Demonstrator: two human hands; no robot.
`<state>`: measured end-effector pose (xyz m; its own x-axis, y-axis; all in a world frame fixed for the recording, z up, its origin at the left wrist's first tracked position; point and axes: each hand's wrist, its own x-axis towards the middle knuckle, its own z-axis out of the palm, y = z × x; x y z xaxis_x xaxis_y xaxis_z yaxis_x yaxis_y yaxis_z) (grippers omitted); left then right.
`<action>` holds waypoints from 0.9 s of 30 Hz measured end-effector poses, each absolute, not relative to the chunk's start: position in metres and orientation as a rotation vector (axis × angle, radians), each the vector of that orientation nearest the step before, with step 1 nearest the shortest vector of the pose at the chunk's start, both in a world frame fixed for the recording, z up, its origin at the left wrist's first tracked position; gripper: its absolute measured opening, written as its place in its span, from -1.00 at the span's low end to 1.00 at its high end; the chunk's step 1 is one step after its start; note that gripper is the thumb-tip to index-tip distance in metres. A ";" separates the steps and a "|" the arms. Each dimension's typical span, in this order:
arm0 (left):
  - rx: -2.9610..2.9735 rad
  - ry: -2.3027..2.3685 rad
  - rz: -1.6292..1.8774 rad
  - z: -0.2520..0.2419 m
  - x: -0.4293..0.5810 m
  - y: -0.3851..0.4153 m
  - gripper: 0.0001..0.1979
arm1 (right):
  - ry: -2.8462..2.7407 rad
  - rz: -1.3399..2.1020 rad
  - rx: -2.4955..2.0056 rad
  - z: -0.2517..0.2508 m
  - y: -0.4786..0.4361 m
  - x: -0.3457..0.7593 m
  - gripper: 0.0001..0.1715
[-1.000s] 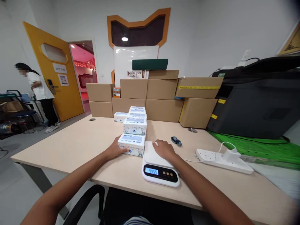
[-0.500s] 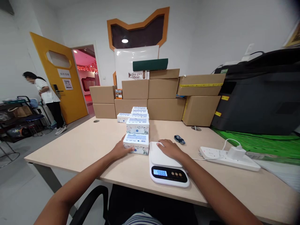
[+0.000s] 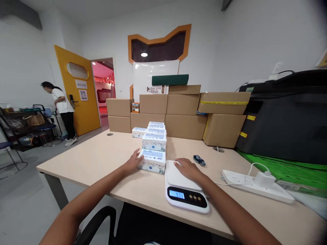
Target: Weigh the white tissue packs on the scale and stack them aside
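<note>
My left hand [image 3: 133,162] rests open against the left end of the nearest white tissue box [image 3: 152,161], fingers spread on its side. That box heads a row of several like boxes [image 3: 154,136] running away from me. My right hand [image 3: 187,168] lies flat, palm down, on the platform of a white kitchen scale [image 3: 184,187]. The scale's blue display [image 3: 176,194] is lit with digits. The scale stands just right of the nearest box, close to the table's near edge.
Cardboard cartons [image 3: 178,112] are stacked along the table's [image 3: 102,160] far side. A small dark object [image 3: 199,159] lies behind the scale. A white power strip [image 3: 255,185] with a charger lies right, a black printer [image 3: 286,115] behind it. A person [image 3: 61,112] stands by the yellow door [image 3: 79,92].
The camera has tilted up and turned left, so everything sits lower and further right. My left hand's fingers spread more on the box end. The scale's reading keeps changing.
</note>
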<state>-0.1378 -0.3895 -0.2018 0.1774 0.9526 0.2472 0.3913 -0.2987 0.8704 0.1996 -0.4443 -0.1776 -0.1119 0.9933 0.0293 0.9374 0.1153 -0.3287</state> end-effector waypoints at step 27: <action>2.670 1.892 0.130 -0.124 -0.118 -0.074 -0.03 | -0.815 0.511 -1.061 -0.132 -0.468 0.279 -0.36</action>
<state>-0.1181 -0.0736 -0.1238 0.3324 0.9325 0.1415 0.9431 -0.3266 -0.0631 0.2791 -0.4676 -0.1320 0.6113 0.7168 0.3355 0.0096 0.4172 -0.9088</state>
